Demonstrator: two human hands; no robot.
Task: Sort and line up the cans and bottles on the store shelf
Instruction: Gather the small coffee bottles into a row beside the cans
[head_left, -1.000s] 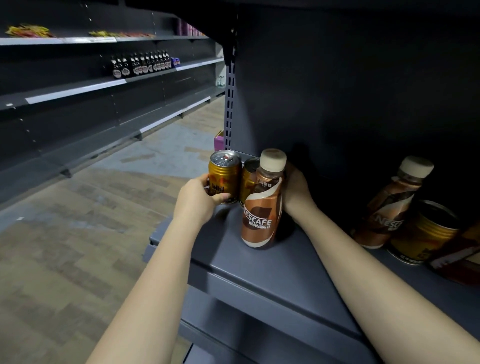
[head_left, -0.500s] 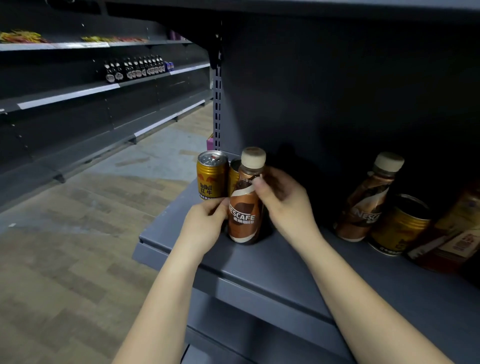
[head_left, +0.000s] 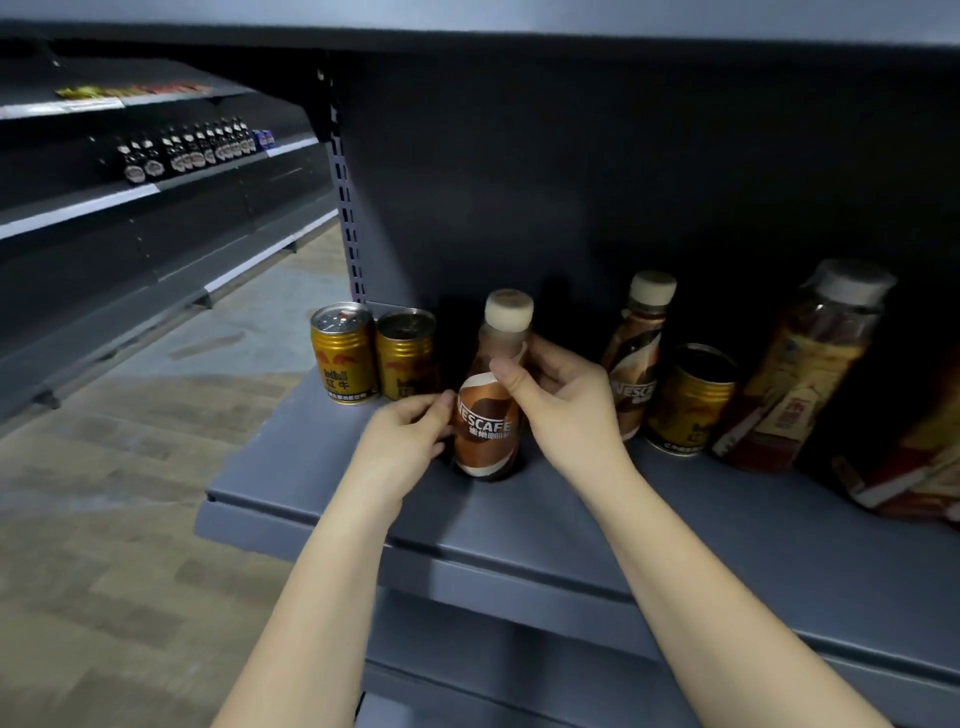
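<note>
A brown Nescafe bottle (head_left: 488, 415) with a cream cap stands upright on the grey shelf (head_left: 571, 519). My right hand (head_left: 561, 405) wraps its right side, thumb on the label. My left hand (head_left: 400, 441) touches its lower left side with the fingertips. Two gold Red Bull cans (head_left: 344, 358) (head_left: 406, 358) stand side by side at the shelf's left end, apart from the bottle. To the right stand a second Nescafe bottle (head_left: 636, 364), another gold can (head_left: 688, 400) and a tall tea bottle (head_left: 800, 374).
A red-labelled item (head_left: 914, 467) lies at the far right edge of the shelf. A slotted upright (head_left: 345, 208) marks the shelf's left end. Across the aisle, another shelf unit holds a row of dark bottles (head_left: 187, 153). Wood-pattern floor (head_left: 130, 467) lies to the left.
The Nescafe bottle has moved right, away from the two gold cans, with both hands on it. The view has shifted right and shows more of the tall tea bottle.
</note>
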